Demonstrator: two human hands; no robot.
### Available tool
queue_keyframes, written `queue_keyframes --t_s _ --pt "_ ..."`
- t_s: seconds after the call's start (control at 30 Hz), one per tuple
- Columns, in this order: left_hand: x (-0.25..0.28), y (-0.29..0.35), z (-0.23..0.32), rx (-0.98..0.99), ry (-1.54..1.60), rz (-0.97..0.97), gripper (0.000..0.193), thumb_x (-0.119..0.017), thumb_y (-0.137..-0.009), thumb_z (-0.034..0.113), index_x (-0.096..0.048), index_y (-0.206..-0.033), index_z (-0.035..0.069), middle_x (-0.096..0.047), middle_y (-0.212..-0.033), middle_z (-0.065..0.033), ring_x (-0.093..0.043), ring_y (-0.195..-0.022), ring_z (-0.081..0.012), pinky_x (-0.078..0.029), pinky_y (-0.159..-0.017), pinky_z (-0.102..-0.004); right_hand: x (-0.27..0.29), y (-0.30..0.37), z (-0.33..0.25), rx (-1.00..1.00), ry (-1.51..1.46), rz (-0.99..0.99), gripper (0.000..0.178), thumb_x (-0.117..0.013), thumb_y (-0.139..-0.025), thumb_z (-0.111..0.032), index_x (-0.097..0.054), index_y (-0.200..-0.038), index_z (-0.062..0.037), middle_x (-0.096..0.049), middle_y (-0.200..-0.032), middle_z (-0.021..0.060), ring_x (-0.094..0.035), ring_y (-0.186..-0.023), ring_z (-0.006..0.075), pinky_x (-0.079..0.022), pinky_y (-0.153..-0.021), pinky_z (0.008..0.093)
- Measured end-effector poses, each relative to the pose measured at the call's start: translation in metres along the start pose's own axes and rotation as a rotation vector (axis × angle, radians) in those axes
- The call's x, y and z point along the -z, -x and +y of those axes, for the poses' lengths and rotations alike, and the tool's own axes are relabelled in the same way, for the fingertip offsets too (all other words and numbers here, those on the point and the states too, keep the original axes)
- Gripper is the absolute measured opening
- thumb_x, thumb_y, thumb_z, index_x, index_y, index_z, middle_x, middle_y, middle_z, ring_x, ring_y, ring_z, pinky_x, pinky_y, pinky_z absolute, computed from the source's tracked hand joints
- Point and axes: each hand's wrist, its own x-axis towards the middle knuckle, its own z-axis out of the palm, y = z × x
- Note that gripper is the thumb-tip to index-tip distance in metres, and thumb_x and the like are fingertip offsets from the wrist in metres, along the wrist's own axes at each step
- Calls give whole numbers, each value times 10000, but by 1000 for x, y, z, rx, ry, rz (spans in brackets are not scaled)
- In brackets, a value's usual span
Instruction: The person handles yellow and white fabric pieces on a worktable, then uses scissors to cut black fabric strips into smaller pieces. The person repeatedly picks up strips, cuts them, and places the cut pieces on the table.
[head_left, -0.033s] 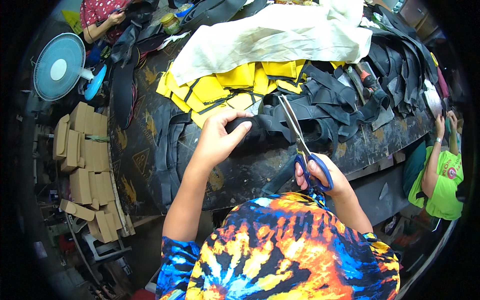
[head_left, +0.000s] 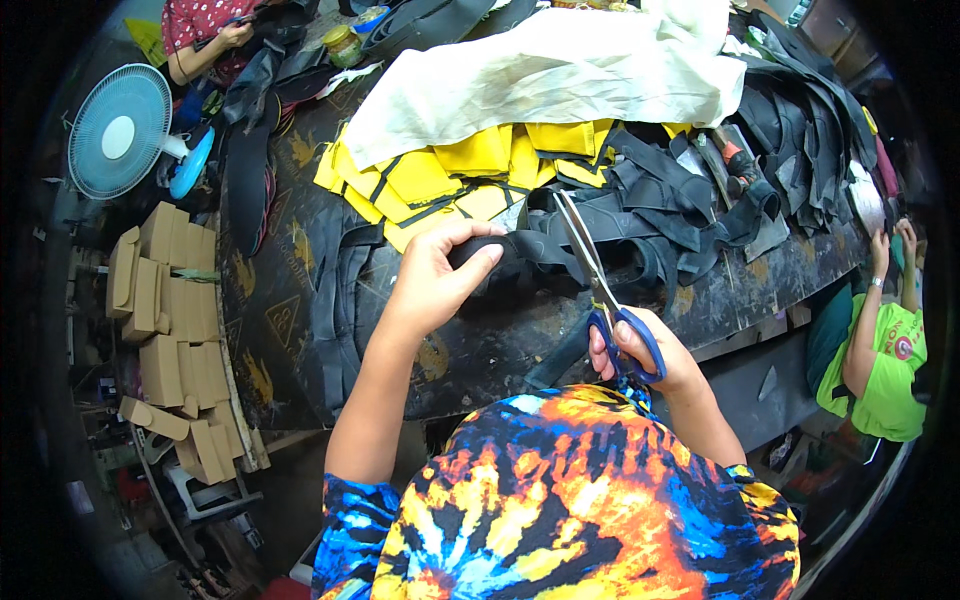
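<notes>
My left hand point(head_left: 436, 280) pinches a black strap point(head_left: 545, 248) between thumb and fingers, and the strap runs off to the right toward the scissors. Blue-handled scissors point(head_left: 590, 258) are in my right hand point(head_left: 660, 348), with fingers and thumb through the loops. Their blades point up and away, nearly together, beside the strap's right part; whether they touch it I cannot tell. Just beyond my left hand lies a pile of yellow pieces point(head_left: 420, 180) with black edging. More black straps point(head_left: 660, 190) are heaped beyond the scissors.
A white cloth point(head_left: 540, 85) partly covers the yellow pile on the dark, worn table point(head_left: 270, 330). A fan point(head_left: 118, 135) and stacked cardboard boxes point(head_left: 165, 370) stand on the left. One person point(head_left: 205, 35) works at the far left, another in green point(head_left: 885, 350) at the right.
</notes>
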Motion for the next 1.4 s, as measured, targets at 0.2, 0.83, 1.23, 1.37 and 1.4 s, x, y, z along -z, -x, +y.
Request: queue_keyframes --t_s 0.2,0.83,1.23,1.37,1.4 --pt "9 9 11 4 178 -31 209 -709 -905 34 -751 -1109 10 -727 -1050 -39 -641 -973 -121 -493 -924 -268 -4 -5 -3 -53 24 -67 317 -604 -1054 -342 -630 -1001 -30 -674 -852 49 -656 -752 99 -557 -713 252" --pt "14 6 -7 58 840 179 139 -621 -1034 116 -609 -1151 43 -687 -1031 -19 -673 -883 -81 -576 -789 -254 1 5 2 -89 12 -241 360 -684 -999 -388 -620 -1019 -34 -644 -895 20 -617 -824 89 -519 -759 254" --pt "16 37 -11 -103 650 305 132 -616 -1033 71 -583 -1152 24 -690 -1018 -48 -652 -884 -68 -536 -808 -225 -49 -54 7 -194 -96 -316 534 -533 -1026 -586 -615 -1060 -60 -668 -924 51 -665 -825 111 -531 -782 255" --pt "12 38 -11 -94 604 338 107 -615 -1035 67 -582 -1130 31 -678 -998 -28 -624 -863 -53 -516 -795 -214 -58 -54 0 -160 32 -204 435 -573 -1044 -483 -632 -970 -59 -664 -844 35 -656 -753 100 -531 -712 246" --pt "12 39 -10 -69 582 356 101 -615 -1035 66 -582 -1124 33 -674 -996 -23 -618 -861 -50 -511 -793 -213 -58 -53 0 -165 48 -183 387 -571 -1066 -422 -639 -953 -58 -671 -840 33 -655 -744 95 -537 -700 246"
